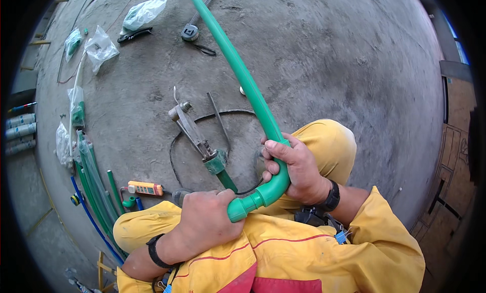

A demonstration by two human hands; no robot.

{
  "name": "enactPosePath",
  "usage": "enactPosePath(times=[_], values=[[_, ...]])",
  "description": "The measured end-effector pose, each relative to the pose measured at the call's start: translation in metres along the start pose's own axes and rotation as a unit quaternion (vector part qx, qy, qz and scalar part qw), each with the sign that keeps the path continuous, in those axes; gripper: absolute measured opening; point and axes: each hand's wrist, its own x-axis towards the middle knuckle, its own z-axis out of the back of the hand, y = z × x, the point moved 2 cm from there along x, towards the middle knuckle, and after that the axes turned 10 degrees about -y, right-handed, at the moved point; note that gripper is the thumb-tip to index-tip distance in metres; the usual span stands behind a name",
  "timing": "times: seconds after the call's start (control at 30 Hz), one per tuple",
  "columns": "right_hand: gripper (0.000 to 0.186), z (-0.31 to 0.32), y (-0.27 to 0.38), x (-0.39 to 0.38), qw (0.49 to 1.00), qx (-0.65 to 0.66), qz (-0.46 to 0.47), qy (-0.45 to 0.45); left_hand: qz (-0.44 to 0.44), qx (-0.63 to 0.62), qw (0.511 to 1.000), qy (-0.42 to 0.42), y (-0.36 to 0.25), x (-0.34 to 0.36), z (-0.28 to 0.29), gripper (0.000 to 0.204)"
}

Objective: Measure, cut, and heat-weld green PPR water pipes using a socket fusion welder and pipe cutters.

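Observation:
A long green plastic pipe (243, 75) runs from the top of the view down into a green elbow fitting (273, 189). My right hand (298, 166) is wrapped around the joint between pipe and elbow. Another green fitting (237, 210) continues from the elbow's lower end, and my left hand (207, 217) is closed around that end, its fingertips partly hidden. Just beyond my left hand, a pipe welding iron (191, 128) with a green handle (226, 180) stands on the concrete floor, its metal heating head pointing away. Its black cable (174, 141) loops around it.
A tape measure (190, 33), a black-handled cutter (134, 35) and clear bags of green fittings (144, 13) lie on the floor (344, 80). At left are green pipes (91, 186), a blue pipe (93, 217) and an orange-yellow control box (145, 188). Wooden boards (458, 156) stand at right.

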Motion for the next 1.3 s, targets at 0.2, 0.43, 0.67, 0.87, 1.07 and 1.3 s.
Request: enactPosePath(times=[0.2,0.43,0.67,0.87,1.07,1.3], values=[[0.027,0.006,0.000,0.002,0.999,0.036,-0.007,-0.010,0.007,0.000,1.000,-0.021,-0.005,0.002,-0.009,0.021],[0.027,0.011,-0.002,0.007,1.000,0.010,0.006,-0.029,0.015,0.033,0.999,-0.001,-0.010,0.007,-0.014,0.020],[0.027,0.014,-0.002,0.008,0.999,0.024,0.013,-0.039,0.034,0.017,0.999,-0.006,-0.012,0.010,-0.023,0.020],[0.026,0.016,-0.001,0.009,0.999,0.031,0.014,-0.034,0.035,-0.001,0.999,0.001,-0.012,0.016,-0.025,0.019],[0.026,0.018,-0.001,0.010,0.999,0.041,0.018,-0.028,0.042,-0.022,0.999,0.018,-0.014,0.019,-0.024,0.018],[0.025,0.018,-0.001,0.009,0.998,0.049,0.018,-0.025,0.048,-0.013,0.998,0.030,-0.016,0.021,-0.022,0.017]])
